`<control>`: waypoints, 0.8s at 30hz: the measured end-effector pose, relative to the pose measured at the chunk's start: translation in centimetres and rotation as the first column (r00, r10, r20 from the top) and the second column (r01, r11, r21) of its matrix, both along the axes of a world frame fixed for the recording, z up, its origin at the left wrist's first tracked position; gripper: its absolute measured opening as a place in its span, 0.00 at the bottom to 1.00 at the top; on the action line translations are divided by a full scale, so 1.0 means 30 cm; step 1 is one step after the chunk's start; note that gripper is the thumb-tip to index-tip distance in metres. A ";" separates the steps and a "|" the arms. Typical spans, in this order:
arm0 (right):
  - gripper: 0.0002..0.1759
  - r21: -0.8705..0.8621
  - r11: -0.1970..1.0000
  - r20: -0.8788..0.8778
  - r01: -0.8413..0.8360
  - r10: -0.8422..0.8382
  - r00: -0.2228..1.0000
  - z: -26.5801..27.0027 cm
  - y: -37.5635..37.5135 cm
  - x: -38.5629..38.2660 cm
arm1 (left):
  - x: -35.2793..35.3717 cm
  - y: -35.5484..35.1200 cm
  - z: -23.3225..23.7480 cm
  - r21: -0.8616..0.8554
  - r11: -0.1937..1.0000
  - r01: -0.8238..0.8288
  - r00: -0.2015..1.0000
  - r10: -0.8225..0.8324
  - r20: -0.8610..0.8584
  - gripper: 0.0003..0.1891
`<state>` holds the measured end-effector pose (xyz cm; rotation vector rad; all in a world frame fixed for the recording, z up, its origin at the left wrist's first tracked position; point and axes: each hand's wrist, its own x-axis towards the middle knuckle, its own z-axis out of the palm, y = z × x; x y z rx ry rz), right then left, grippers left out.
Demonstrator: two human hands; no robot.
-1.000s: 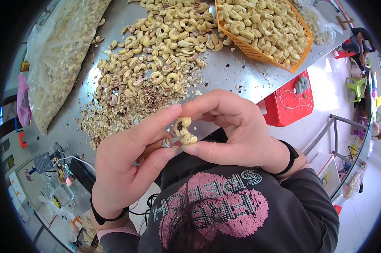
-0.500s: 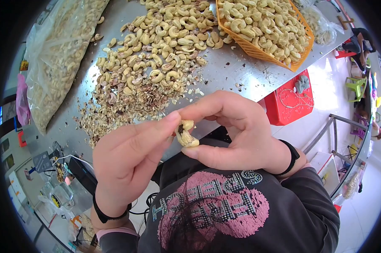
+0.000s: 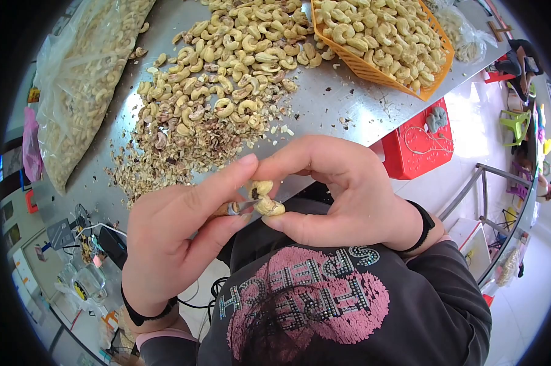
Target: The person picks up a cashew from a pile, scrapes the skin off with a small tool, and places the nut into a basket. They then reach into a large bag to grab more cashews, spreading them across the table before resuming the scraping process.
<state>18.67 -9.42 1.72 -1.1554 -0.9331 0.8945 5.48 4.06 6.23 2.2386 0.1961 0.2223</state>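
My right hand (image 3: 336, 189) pinches a cashew (image 3: 268, 205) between thumb and forefinger, above the near edge of the metal table. A dark patch shows on the nut. In my left hand (image 3: 184, 229) is a small knife (image 3: 234, 208), its short blade tip touching the cashew. Most of the knife's handle is hidden by my fingers. Beyond my hands lies a pile of cashews (image 3: 239, 55), with flaky skin scraps (image 3: 178, 152) along its near side.
An orange basket (image 3: 373, 74) full of cashews stands at the back right. A large clear bag of cashews (image 3: 83, 91) lies at the left. Right of the table are a red stool (image 3: 412, 152) and a metal frame (image 3: 483, 192).
My left hand has turned and shifted slightly left and down, bringing the knife into view at the cashew. The cashew is tilted differently in my right hand.
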 end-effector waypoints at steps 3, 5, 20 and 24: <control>0.14 -0.014 1.000 -0.043 -0.021 0.021 0.999 0.013 -0.003 -0.007 | -0.016 0.012 0.005 -0.010 1.000 0.021 0.999 -0.021 -0.050 0.24; 0.13 0.005 1.000 -0.012 -0.020 0.020 1.000 0.012 -0.001 -0.007 | -0.025 0.016 0.006 0.076 0.995 0.063 0.995 -0.058 -0.076 0.23; 0.19 -0.047 0.993 -0.139 -0.106 0.099 0.985 0.020 -0.004 0.008 | -0.005 -0.036 -0.051 0.238 0.967 -0.095 0.973 0.040 0.226 0.20; 0.15 0.004 0.995 -0.205 -0.096 0.095 0.974 0.014 -0.004 0.003 | -0.025 -0.028 -0.038 -0.026 0.984 -0.176 0.981 0.177 0.076 0.19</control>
